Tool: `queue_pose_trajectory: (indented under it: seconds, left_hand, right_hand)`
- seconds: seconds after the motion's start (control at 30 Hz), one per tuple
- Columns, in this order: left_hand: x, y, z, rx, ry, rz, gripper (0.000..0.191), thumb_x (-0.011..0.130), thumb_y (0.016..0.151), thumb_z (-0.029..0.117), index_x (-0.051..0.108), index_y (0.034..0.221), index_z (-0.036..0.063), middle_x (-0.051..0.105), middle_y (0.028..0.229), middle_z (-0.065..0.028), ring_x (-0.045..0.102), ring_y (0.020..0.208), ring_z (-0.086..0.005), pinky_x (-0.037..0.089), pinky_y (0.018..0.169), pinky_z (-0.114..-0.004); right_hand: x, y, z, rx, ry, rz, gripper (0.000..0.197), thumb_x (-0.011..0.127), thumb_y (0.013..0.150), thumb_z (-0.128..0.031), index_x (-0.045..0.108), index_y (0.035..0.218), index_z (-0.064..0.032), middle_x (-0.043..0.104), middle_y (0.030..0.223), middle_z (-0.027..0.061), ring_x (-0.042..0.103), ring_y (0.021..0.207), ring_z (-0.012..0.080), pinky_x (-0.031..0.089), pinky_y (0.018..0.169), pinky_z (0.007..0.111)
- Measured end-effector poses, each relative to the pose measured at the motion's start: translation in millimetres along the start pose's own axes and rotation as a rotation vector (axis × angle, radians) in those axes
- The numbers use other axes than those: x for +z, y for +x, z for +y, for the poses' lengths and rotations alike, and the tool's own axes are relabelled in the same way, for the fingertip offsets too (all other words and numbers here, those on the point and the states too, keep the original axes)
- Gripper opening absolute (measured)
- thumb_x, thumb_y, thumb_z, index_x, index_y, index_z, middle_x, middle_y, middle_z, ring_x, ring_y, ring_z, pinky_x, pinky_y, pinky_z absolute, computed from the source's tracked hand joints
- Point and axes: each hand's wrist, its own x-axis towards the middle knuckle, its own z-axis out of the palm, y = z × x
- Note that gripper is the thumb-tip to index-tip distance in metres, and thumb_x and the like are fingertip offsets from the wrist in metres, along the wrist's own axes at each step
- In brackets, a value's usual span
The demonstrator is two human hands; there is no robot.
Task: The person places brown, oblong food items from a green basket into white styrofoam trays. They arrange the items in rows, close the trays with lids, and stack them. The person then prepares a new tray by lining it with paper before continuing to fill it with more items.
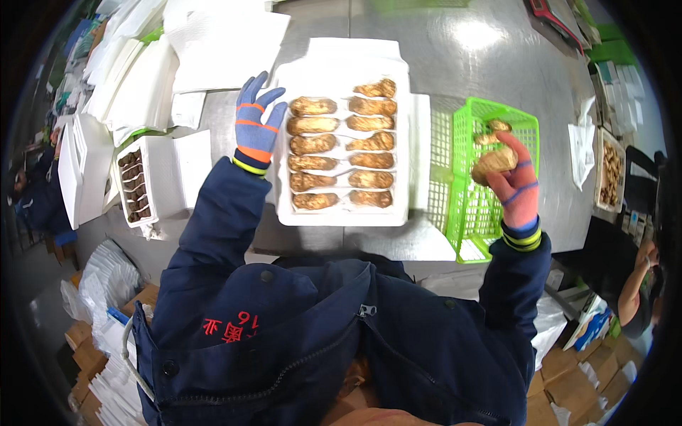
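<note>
A white foam box [342, 219] lies before me, holding two columns of golden-brown mushrooms [313, 144] on white lining paper. The left column stops one place lower than the right one. My left hand [257, 121], in a blue and orange knit glove, is beside the box's upper left edge, fingers apart and holding nothing. Over the green plastic basket [457, 202] on the right, my right hand [518, 186], in a pinkish-red glove, grips a thick mushroom [494, 164] between thumb and fingers. Behind it, a few more mushrooms [500, 125] show inside the basket.
On the metal table [426, 64], a smaller foam box [153, 181] of dark brown pieces stands left, near stacked white foam sheets [226, 50]. A red-edged device [557, 24] sits at far right. People are at both sides; one forearm [631, 287] shows right.
</note>
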Motion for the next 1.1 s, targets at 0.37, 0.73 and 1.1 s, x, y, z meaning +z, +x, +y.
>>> queue_pose_trajectory:
  seconds: [0.37,0.73,1.1]
  left_hand:
    - [-8.1,63.2,-6.4,-0.107,-0.453,-0.274,0.025,0.068,0.079,0.005,0.066,0.104,0.0046,0.065,0.105,-0.0091,0.062,0.087,-0.0168,0.05,0.077,-0.027]
    - [20.2,51.4,-14.7,0.262,-0.116,-0.173,0.021,0.07,0.07,0.004,0.067,0.091,0.009,0.066,0.095,-0.005,0.058,0.089,-0.0262,0.048,0.078,-0.037]
    - [29.4,45.1,-8.3,0.117,-0.261,-0.193,0.015,0.066,0.073,-0.002,0.062,0.086,0.005,0.063,0.092,-0.0094,0.06,0.087,-0.0275,0.049,0.075,-0.034]
  right_hand:
    - [183.4,125.5,40.3,-0.343,-0.328,-0.062,0.056,0.067,0.074,-0.005,0.048,0.127,-0.0066,0.057,0.112,0.0093,0.054,0.103,0.0192,0.045,0.086,0.031]
    - [80.8,112.3,70.5,-0.243,-0.629,0.114,0.029,0.057,0.079,0.001,0.061,0.107,-0.0041,0.061,0.1,0.0107,0.062,0.093,0.0206,0.048,0.081,0.03]
    - [71.6,124.2,74.1,-0.247,-0.575,0.053,0.026,0.056,0.08,0.003,0.061,0.105,-0.0033,0.061,0.1,0.0108,0.063,0.091,0.0202,0.049,0.08,0.029]
